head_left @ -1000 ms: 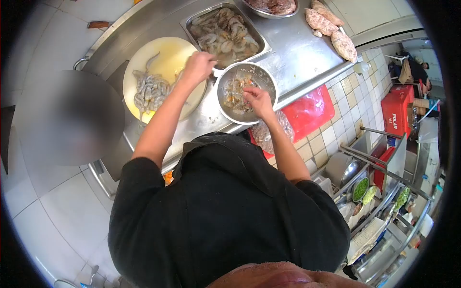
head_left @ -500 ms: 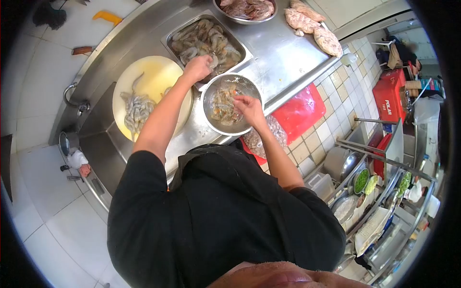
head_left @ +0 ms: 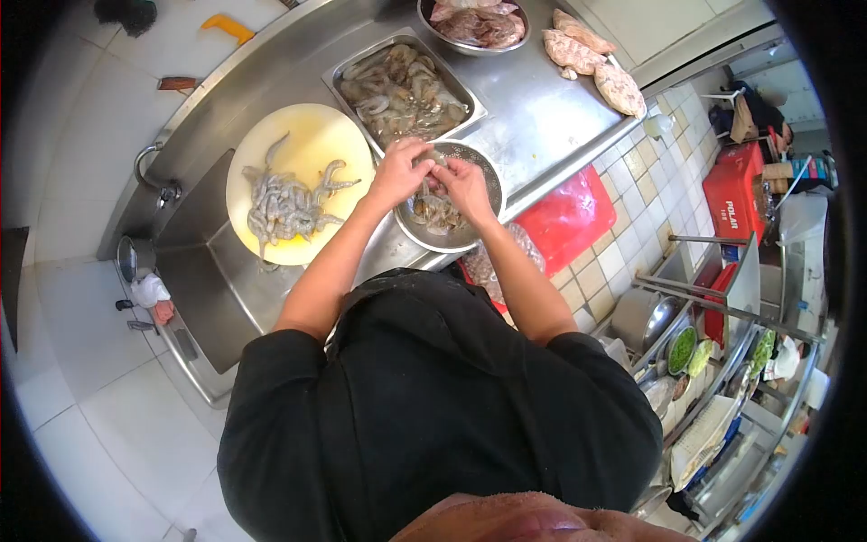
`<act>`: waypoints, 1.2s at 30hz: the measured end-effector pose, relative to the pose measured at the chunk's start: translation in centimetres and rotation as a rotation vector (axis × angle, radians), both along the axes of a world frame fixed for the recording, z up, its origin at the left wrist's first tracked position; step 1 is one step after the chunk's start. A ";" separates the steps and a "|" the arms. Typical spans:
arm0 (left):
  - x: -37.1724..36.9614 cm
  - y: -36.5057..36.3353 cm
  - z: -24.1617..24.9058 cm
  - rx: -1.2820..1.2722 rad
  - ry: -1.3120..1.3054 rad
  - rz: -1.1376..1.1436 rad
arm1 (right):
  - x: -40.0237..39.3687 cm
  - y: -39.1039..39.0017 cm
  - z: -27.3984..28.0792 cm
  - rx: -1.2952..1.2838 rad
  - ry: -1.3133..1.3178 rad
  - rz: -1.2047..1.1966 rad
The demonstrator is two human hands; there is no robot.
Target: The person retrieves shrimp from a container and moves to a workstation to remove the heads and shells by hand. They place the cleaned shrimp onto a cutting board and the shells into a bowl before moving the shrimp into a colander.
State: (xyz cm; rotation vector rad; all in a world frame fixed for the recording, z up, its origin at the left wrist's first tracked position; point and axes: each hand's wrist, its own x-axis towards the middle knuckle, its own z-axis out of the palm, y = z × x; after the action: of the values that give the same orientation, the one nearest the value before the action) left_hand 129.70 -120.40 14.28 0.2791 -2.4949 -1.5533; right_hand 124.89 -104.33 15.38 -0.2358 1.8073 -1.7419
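Observation:
Over the metal colander (head_left: 494, 185), my left hand (head_left: 403, 172) and my right hand (head_left: 465, 188) meet, their fingers closed around one shrimp (head_left: 435, 158). Only part of that shrimp shows between the fingertips. Shrimp shells and heads (head_left: 433, 215) lie inside the colander below. Just beyond my left hand is a rectangular steel pan (head_left: 479, 114) holding many grey unpeeled shrimp (head_left: 397, 86) in some liquid. Left of my left forearm, a round pale-yellow board (head_left: 312, 126) carries a heap of peeled shrimp (head_left: 284, 206).
A bowl of meat (head_left: 479, 25) and wrapped pinkish pieces (head_left: 591, 61) sit farther along the steel counter (head_left: 524, 117). At left are a sink (head_left: 212, 307) and faucet (head_left: 155, 181). A red lid-like surface (head_left: 573, 217) and a bag (head_left: 492, 271) are below the counter edge.
My left hand has come out of the steel pan to the colander with a shrimp. My right hand has risen from the shells to meet it. The view has shifted slightly.

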 end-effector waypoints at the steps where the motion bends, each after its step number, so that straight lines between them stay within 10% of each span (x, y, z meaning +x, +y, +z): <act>1: 0.0 -0.5 -1.1 0.110 -0.092 -0.074 | 0.5 0.3 0.0 0.022 0.059 0.013; 24: 0.3 0.9 -0.5 0.512 -0.319 0.132 | 0.4 2.5 -0.5 0.302 1.035 -0.195; 33: 1.2 2.8 1.2 0.084 -0.301 0.082 | 0.7 2.0 -0.5 0.372 0.978 0.075; 36: 1.7 2.5 0.1 0.343 -0.278 0.078 | 0.9 1.7 0.4 0.308 0.795 -0.009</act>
State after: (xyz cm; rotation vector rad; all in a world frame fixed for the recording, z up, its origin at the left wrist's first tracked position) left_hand 131.43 -117.91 14.34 0.6764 -2.3551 -2.0269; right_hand 125.83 -102.66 15.77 -0.8858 2.5904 -1.4351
